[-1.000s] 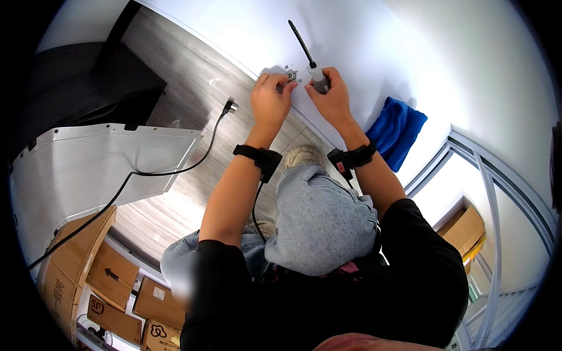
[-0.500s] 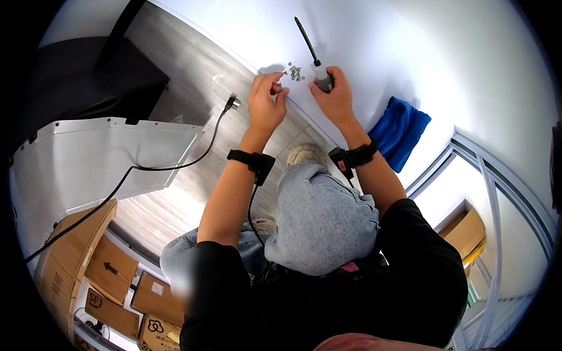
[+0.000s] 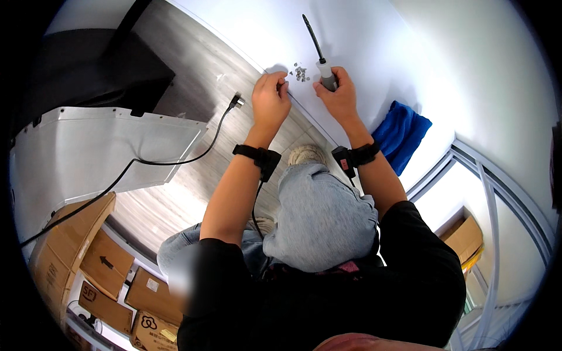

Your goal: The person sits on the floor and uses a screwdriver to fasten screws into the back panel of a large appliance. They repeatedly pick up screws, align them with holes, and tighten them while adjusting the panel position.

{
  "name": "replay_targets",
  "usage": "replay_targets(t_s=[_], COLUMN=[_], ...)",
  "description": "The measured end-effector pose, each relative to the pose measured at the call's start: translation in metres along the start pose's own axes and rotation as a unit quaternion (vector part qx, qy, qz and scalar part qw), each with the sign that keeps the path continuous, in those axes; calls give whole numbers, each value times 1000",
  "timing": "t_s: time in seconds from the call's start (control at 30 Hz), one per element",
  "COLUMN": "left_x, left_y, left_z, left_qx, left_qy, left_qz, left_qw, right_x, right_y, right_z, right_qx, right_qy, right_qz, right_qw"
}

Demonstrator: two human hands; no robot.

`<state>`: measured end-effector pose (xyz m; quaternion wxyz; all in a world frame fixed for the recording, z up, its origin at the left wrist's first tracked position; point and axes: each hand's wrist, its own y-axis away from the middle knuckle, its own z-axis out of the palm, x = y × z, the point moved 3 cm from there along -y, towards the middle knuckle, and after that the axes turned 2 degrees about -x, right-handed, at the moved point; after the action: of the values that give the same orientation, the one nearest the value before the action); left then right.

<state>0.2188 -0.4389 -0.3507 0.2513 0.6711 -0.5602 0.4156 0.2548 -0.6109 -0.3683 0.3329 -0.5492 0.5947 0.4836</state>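
Right hand (image 3: 341,100) wrapped around screwdriver (image 3: 325,72), handle end hidden. Left hand (image 3: 271,100) curled; cannot tell whether pinching anything. Between hands, small metal parts (image 3: 301,75) on white tabletop (image 3: 366,55), too tiny to identify.

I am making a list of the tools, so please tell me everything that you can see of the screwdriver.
The screwdriver has a long, slim black shaft and a thick handle, pale grey near the shaft and darker grey below, plastic by its look. The right hand grips the darker part, hiding some of it. The shaft points forward and slightly left, over the white surface. The exact shape of its tip is too small to make out.
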Motion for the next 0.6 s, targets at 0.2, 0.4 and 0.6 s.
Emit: replay_targets(t_s=[0.2,0.4,0.6], left_x=[-13,-17,-17], left_y=[-6,-9,-11], left_z=[-9,-7,-47], left_qx=[-25,0,-28], left_qy=[-48,-56,76], left_qz=[71,19,-170], left_qw=[996,998,982], right_x=[-48,-93,-97], right_y=[-16,-35,-46], right_z=[-4,15,25], right_qx=[-76,-89,-166], right_qy=[108,112,43], right_qz=[-112,-125,-80], right_qw=[985,982,982])
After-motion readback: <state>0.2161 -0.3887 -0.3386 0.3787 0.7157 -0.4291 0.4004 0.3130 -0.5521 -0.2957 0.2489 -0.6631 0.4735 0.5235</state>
